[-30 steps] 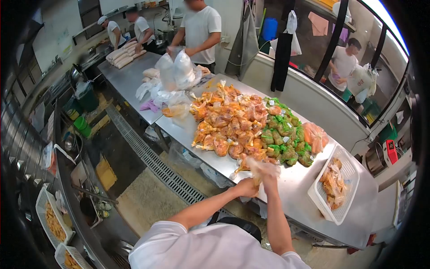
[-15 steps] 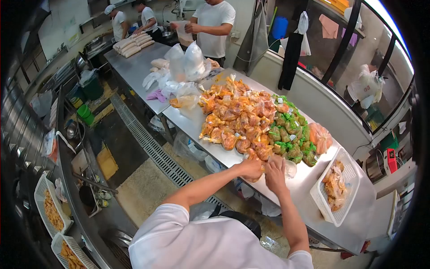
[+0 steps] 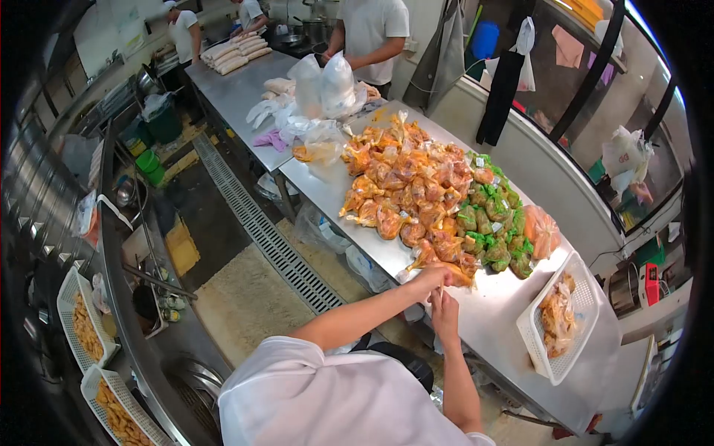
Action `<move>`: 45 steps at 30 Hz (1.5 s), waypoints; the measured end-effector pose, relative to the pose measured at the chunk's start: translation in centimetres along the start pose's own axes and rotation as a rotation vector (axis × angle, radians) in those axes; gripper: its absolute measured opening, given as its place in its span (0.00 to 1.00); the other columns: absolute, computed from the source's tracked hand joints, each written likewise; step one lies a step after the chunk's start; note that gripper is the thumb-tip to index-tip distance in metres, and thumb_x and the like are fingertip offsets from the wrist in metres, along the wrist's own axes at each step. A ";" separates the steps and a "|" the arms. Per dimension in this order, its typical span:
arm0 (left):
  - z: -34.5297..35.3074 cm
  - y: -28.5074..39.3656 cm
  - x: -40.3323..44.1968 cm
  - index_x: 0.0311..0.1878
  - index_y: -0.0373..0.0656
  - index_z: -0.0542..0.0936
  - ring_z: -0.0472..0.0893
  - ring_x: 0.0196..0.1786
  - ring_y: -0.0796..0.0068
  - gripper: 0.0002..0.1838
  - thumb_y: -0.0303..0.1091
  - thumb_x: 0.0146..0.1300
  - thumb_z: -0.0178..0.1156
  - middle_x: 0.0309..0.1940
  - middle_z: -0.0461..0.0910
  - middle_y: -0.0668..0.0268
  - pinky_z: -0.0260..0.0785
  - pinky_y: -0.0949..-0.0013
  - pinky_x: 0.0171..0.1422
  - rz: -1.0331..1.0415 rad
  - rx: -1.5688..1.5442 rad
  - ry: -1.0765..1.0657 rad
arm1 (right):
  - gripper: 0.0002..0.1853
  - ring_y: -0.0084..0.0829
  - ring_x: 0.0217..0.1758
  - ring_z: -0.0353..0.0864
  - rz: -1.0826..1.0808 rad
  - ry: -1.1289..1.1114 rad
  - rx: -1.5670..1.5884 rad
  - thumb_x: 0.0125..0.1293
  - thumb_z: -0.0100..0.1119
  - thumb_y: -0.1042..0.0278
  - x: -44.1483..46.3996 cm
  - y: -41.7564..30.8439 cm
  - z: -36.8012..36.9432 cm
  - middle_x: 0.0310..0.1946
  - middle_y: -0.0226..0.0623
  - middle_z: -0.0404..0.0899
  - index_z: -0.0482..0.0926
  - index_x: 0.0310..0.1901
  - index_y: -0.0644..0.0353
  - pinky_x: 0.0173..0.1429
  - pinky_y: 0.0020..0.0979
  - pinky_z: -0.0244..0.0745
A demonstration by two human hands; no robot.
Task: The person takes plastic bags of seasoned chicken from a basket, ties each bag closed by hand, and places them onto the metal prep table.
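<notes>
My left hand is closed at the near edge of the steel table, beside a clear plastic bag of orange food. My right hand is just below it, its fingers pinched together. A thin, pale twisted bit of plastic appears to run between the two hands; the fingers partly hide it. Just beyond lies a large pile of knotted clear bags of orange food. Against the pile's right side sit several green-topped bags.
A white plastic basket holding bagged food stands on the table's right. Filled clear bags and a purple cloth lie farther left. A co-worker stands across the table. Baskets of fried-looking food sit lower left.
My right hand has moved down and left, close under my left hand. An orange bag now lies beyond my hands. The co-worker's hands have lowered. The view has shifted slightly.
</notes>
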State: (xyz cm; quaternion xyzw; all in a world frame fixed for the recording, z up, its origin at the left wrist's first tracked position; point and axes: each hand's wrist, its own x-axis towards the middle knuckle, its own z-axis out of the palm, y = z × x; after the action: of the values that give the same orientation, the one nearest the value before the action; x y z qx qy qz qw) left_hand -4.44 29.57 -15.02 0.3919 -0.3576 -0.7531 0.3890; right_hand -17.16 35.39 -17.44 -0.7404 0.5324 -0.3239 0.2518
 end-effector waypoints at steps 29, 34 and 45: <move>-2.6 -3.1 -0.7 0.31 0.43 0.78 0.72 0.35 0.82 0.08 0.36 0.63 0.56 0.29 0.76 0.73 0.64 0.72 0.41 0.047 -0.068 0.148 | 0.12 0.45 0.28 0.77 -0.047 0.183 0.049 0.56 0.61 0.79 0.8 -2.8 -0.8 0.25 0.43 0.74 0.72 0.42 0.62 0.34 0.40 0.71; -3.5 -4.5 0.0 0.36 0.42 0.81 0.73 0.37 0.85 0.10 0.39 0.66 0.61 0.33 0.79 0.74 0.64 0.76 0.42 0.036 0.010 0.028 | 0.09 0.54 0.32 0.77 -0.011 0.144 -0.001 0.55 0.58 0.79 1.6 -1.9 -0.4 0.26 0.50 0.75 0.71 0.38 0.64 0.35 0.47 0.71; -3.5 -3.3 -0.3 0.47 0.41 0.78 0.77 0.39 0.77 0.17 0.27 0.51 0.61 0.34 0.78 0.68 0.71 0.71 0.40 0.649 0.681 -0.005 | 0.05 0.53 0.26 0.77 -0.205 0.161 0.017 0.57 0.55 0.73 5.0 -0.9 -4.2 0.21 0.50 0.76 0.75 0.28 0.66 0.34 0.45 0.71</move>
State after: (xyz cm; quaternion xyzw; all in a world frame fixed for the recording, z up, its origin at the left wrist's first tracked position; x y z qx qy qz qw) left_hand -2.30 30.44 -19.22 0.3632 -0.6893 -0.4334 0.4529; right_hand -18.63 30.82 -13.00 -0.7605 0.4695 -0.4109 0.1803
